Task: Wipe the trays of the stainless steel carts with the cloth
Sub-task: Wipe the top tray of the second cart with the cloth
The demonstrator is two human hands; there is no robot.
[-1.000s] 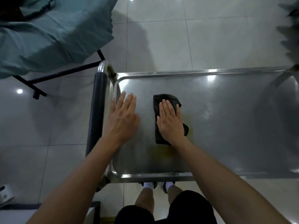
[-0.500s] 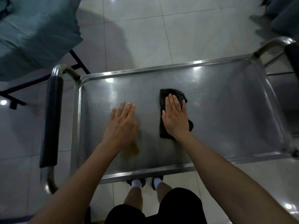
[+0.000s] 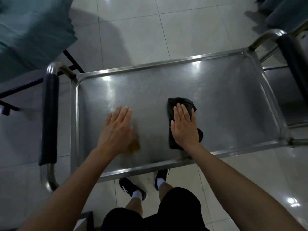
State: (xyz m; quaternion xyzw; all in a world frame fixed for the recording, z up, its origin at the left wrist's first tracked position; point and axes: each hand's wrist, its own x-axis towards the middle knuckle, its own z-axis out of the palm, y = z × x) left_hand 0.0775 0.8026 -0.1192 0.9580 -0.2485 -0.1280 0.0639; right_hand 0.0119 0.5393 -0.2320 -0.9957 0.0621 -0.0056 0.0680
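Wiping underway, by the look of it: cloth (image 3: 181, 104) near tray (image 3: 166, 64) centre, flattened beneath right hand (image 3: 184, 126), left hand (image 3: 117, 130) flat alongside, yellowish stain (image 3: 135, 145) beside it apparently not yet cleaned.

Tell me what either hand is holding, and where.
Nothing gripped: right hand presses flat on the dark folded cloth's middle; left hand lies open.

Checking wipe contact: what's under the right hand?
The right hand lies flat, fingers straight, on the dark cloth, which rests on the tray. Cloth edges show around the hand; the tray surface beneath the cloth is covered.
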